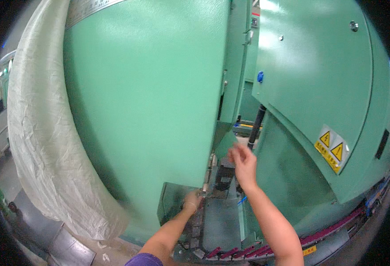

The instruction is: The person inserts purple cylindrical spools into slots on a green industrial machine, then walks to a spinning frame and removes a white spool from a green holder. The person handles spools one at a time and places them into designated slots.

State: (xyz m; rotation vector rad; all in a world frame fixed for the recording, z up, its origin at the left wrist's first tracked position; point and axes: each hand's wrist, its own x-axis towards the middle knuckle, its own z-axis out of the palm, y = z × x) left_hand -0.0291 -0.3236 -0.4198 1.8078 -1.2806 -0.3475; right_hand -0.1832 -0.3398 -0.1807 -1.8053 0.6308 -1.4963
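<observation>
Low in the gap between green machine housings, my left hand (192, 200) reaches to a pale, narrow spindle-like part (205, 186). Its fingers are closed at the lower end of that part; what they grip is too small to make out. My right hand (244, 167) is raised higher and farther right, in front of the gap. Its fingers are bent together in a pinch, slightly blurred, and anything between them cannot be seen. A dark bracket-like block (224, 177) sits between the two hands, below my right fingers.
A large green panel (146, 88) rises at left, beside a long whitish fabric sleeve (48, 119). To the right stands a green cabinet (310, 66) with a yellow warning label (331, 148). A black pipe (257, 126) runs through the gap. Magenta rails (337, 226) line the lower right.
</observation>
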